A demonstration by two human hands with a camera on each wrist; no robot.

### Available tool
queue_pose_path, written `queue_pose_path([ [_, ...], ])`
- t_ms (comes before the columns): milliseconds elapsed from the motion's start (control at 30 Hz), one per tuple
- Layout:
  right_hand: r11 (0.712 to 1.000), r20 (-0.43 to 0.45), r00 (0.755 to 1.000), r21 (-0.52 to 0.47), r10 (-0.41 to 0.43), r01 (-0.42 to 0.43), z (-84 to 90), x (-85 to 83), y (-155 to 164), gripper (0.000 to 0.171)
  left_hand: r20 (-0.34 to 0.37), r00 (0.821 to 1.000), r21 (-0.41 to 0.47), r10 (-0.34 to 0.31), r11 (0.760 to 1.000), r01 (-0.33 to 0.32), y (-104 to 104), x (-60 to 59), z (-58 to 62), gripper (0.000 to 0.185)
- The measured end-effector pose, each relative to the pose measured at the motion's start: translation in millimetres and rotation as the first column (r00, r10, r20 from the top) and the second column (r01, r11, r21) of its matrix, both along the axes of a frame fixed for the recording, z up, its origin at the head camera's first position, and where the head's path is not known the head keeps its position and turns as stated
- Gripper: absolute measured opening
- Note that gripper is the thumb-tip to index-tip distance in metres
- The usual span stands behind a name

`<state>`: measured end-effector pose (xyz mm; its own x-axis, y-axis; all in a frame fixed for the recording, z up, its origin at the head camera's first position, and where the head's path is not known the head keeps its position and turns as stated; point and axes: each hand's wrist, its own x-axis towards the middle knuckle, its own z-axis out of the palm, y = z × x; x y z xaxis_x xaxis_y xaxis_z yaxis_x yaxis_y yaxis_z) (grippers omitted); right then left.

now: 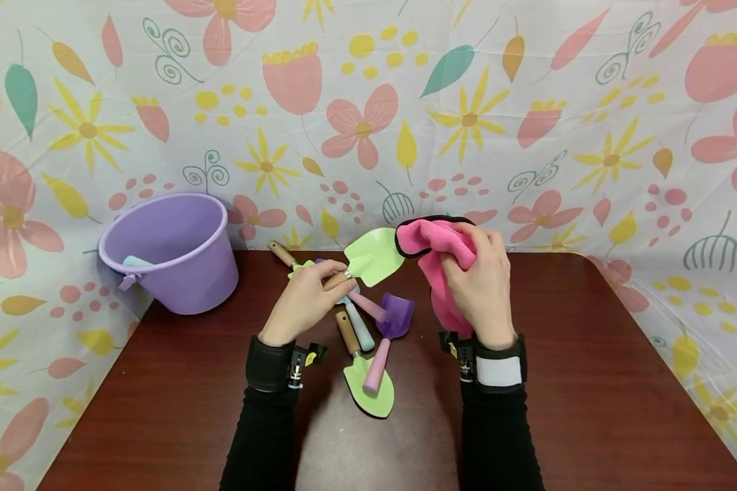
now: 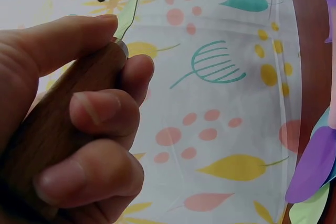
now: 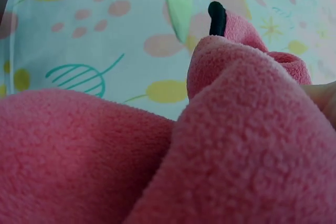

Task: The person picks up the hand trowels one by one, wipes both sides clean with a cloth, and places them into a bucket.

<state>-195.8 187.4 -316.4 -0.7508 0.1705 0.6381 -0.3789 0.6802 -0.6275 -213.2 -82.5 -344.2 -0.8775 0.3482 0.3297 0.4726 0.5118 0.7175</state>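
My left hand (image 1: 307, 296) grips the wooden handle (image 2: 63, 114) of a light green toy trowel (image 1: 374, 256) and holds it above the table. Its blade (image 2: 131, 3) points up and to the right. My right hand (image 1: 482, 283) clutches a pink cloth (image 1: 439, 249) with a black edge, and the cloth (image 3: 210, 145) touches the right rim of the green blade (image 3: 181, 3). Below the hands, a purple shovel (image 1: 393, 320) with a pink handle, another green trowel (image 1: 368, 385) and several more toy tools lie in a heap on the table.
A lilac bucket (image 1: 172, 249) stands at the table's back left with something pale blue inside. The dark wooden table (image 1: 589, 382) is backed and flanked by a flowered cloth (image 1: 528, 102). More tool handles (image 1: 279, 252) poke out behind my left hand.
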Motion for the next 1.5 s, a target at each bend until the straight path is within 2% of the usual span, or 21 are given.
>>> queue_pose_path([
  [200,0.998,-0.043,0.997,0.028,0.057,-0.056,3.8,3.7,-7.9,0.039,-0.001,1.000,-0.009,0.015,1.000,-0.015,-1.8,-0.1,1.3,0.025],
  [367,0.987,-0.071,0.986,0.070,0.149,-0.144,2.4,1.6,-15.9,0.042,-0.012,0.999,-0.018,0.035,0.999,-0.035,-1.8,0.8,2.7,0.027],
  [467,0.976,-0.075,0.977,0.102,0.199,-0.191,1.7,0.4,-20.6,0.043,-0.003,1.000,-0.007,0.024,1.000,-0.024,0.0,0.8,1.6,0.027],
  [600,0.966,-0.065,0.969,0.128,0.236,-0.227,1.0,0.9,-27.7,0.043,0.011,1.000,0.001,0.003,1.000,-0.003,4.5,1.0,-0.3,0.025],
  [767,0.949,-0.025,0.959,0.150,0.283,-0.276,-4.9,-3.1,-36.5,0.043,0.013,1.000,0.020,-0.017,1.000,0.017,12.6,0.8,-0.7,0.010],
  [900,0.935,0.018,0.950,0.173,0.311,-0.309,-10.6,-6.2,-43.0,0.042,-0.029,0.999,-0.010,-0.026,1.000,0.026,19.5,-0.3,-4.0,0.025],
  [1000,0.930,0.045,0.948,0.184,0.316,-0.319,-12.8,-6.4,-46.4,0.043,-0.064,0.997,-0.048,-0.031,0.998,0.028,24.0,0.0,-5.8,0.029],
  [1167,0.934,0.073,0.951,0.180,0.299,-0.308,-14.5,-6.6,-47.2,0.044,-0.101,0.994,-0.073,-0.030,0.997,0.022,28.9,0.8,-7.4,0.024],
  [1333,0.952,0.067,0.965,0.157,0.255,-0.262,-15.1,-9.7,-42.1,0.046,-0.069,0.996,-0.083,-0.061,0.995,0.055,30.9,1.7,-6.6,0.009],
  [1500,0.974,0.048,0.981,0.124,0.186,-0.190,-15.0,-13.0,-31.7,0.045,-0.037,0.996,-0.091,-0.078,0.993,0.074,30.3,2.7,-4.3,0.008],
])
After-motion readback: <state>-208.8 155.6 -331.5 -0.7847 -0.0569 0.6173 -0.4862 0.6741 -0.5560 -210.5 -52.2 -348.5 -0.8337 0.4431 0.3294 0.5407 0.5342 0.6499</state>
